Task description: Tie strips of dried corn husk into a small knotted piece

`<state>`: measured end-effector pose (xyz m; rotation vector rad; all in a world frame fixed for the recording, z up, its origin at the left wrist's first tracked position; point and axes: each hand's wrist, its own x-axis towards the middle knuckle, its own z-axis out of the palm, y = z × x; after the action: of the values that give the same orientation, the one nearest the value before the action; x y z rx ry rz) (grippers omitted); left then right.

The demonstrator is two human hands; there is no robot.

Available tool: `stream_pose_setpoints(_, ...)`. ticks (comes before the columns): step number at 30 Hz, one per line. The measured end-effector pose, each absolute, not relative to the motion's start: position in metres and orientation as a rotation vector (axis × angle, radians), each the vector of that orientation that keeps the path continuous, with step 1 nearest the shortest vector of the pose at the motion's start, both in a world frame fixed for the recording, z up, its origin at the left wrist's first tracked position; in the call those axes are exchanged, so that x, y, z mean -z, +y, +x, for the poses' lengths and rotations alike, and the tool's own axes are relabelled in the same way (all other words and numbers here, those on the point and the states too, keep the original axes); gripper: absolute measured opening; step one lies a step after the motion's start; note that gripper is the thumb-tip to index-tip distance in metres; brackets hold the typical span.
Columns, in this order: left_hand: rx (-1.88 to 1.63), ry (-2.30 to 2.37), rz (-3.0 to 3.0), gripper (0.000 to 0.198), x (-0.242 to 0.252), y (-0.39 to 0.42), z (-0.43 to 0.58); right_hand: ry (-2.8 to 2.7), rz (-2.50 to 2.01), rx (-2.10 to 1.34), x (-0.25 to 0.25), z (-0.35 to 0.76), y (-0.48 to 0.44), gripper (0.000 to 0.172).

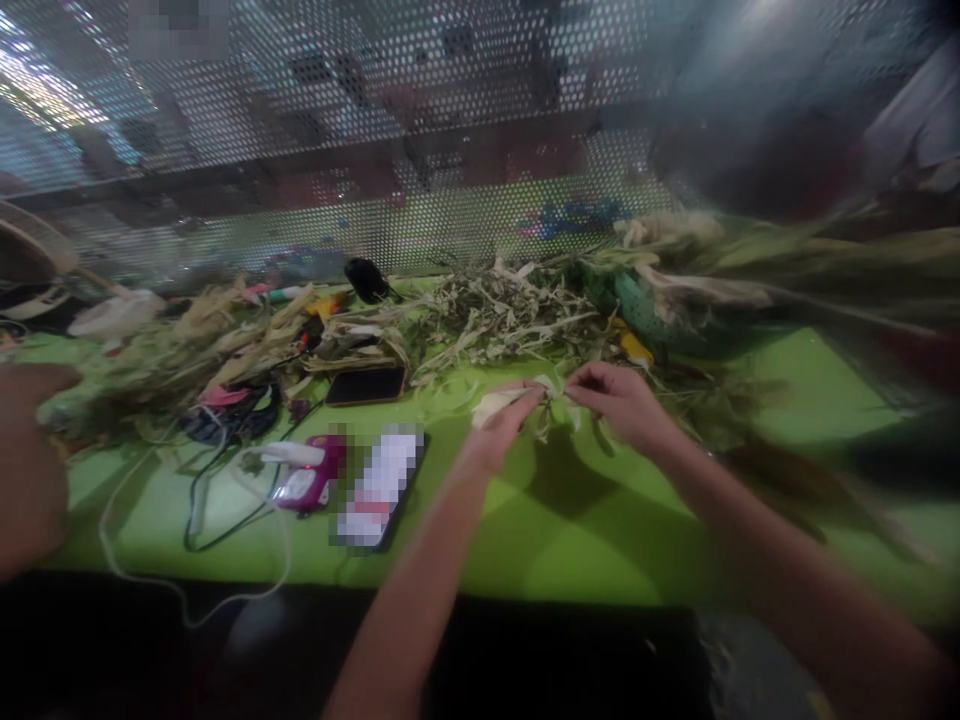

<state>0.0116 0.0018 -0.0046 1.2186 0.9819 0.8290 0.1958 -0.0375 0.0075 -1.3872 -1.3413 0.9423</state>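
Observation:
My left hand (510, 412) is closed, its fingers pinching a small bunch of pale dried husk strips (553, 402) above the green tabletop (555, 555). From the other side my right hand (621, 400) pinches at the same bunch with thumb and fingertips together. A wider cream piece of husk sticks out past my left hand, and thin ends hang down between both hands. Just behind them lies a heap of dried, shredded husks (510, 315). Blur hides the finer details of the fingertips.
Left of my arm lie a lit phone (381, 488), a purple socket block (319, 470) with a white plug and cable, and a dark phone (367, 385). Another person's arm (30, 465) reaches in at left. A perforated screen (375, 130) stands behind. A green bowl (641, 305) sits right.

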Motion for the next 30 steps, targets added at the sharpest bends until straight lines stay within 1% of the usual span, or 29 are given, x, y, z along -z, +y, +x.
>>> stream_pose_setpoints(7, -0.793, 0.983, 1.386, 0.027, 0.003, 0.003, 0.013, -1.328, -1.394, -1.073, -0.007, 0.194, -0.035, 0.032)
stream_pose_setpoints(10, -0.809, 0.936, 1.418, 0.024, 0.004, 0.002, 0.015, -1.219, -1.35, -1.092, -0.002, 0.191, -0.035, 0.034)
stream_pose_setpoints(17, -0.803, 0.957, 1.4, 0.022, 0.006, 0.001, 0.018, -1.071, -1.296, -1.076, 0.003, 0.185, -0.035, 0.028)
stream_pose_setpoints(23, -0.798, 0.964, 1.434, 0.023, 0.004, 0.002, 0.016, -1.058, -1.301, -1.001, -0.001, 0.179, -0.037, 0.026)
stream_pose_setpoints(30, -0.764, 0.894, 1.48, 0.023, 0.004, 0.003, 0.014, -1.001, -1.295, -1.025, -0.001, 0.177, -0.04, 0.024)
